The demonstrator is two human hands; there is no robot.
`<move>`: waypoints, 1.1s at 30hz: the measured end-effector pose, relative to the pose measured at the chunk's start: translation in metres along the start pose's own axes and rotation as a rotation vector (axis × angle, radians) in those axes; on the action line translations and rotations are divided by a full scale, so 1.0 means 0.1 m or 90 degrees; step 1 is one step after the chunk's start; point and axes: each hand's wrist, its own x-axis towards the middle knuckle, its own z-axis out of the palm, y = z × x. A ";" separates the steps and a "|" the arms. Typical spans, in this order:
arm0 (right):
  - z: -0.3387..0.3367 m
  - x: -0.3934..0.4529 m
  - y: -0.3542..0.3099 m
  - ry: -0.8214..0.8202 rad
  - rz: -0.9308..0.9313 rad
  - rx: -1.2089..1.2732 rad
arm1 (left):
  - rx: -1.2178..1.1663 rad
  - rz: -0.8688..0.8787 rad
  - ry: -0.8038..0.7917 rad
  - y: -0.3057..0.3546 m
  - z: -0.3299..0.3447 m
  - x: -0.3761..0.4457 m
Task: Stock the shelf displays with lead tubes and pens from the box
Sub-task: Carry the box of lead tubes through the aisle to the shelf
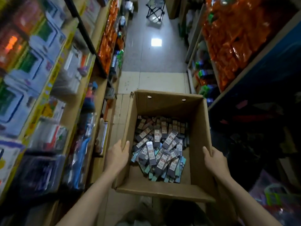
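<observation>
Left hand (117,154) clamped on the left wall of the cardboard box (164,192), thumb hooked over the rim and pointing inward, the other fingers out of sight down the outer face. Right hand (213,159) mirrored on the right wall — thumb lying along the top edge, palm pressed to the outside, remaining fingers hidden behind the cardboard. Both forearms bare, reaching forward and slightly inward from the bottom corners of the view, wrists roughly level with the box rim.

Between the hands, box open at the top, flaps folded outward, two small round marks high on the far inner wall. On the box floor, a loose heap of lead tubes (160,147) — flat grey and teal packs with pale printed labels, piled criss-cross toward the far side, bare cardboard showing along the near edge. Pens not distinguishable among the packs.

Farther out, a narrow aisle of pale tiled floor (154,62) with a bright ceiling-light reflection. Left shelf (76,101) blurred: boxed goods with blue and green windows, yellow price strips along the edges, orange packets farther back. Right shelf (254,66) loaded with orange packets above, dark and unclear below. A black folding stool (155,8) standing at the far end of the aisle.
</observation>
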 end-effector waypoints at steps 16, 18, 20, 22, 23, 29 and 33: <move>-0.21 3.20 -2.51 0.002 -0.114 -0.026 | -0.030 -0.001 0.106 2.08 -0.33 3.13; -0.15 3.62 -2.87 -0.004 -0.113 -0.034 | -0.044 0.005 0.099 2.23 -0.39 3.62; -0.09 4.01 -3.23 -0.008 -0.105 -0.037 | -0.045 0.007 0.090 2.39 -0.45 4.14; -0.03 4.40 -3.60 0.000 -0.099 -0.030 | -0.060 0.007 0.083 2.60 -0.52 4.67; -0.01 4.58 -3.78 0.007 -0.099 -0.029 | -0.066 0.009 0.079 2.73 -0.55 4.92; -0.04 5.69 -4.78 0.032 -0.069 -0.036 | -0.023 0.028 0.052 3.59 -0.80 6.28; -0.01 6.56 -5.34 0.026 -0.062 -0.002 | 0.005 0.035 0.040 4.18 -0.83 7.24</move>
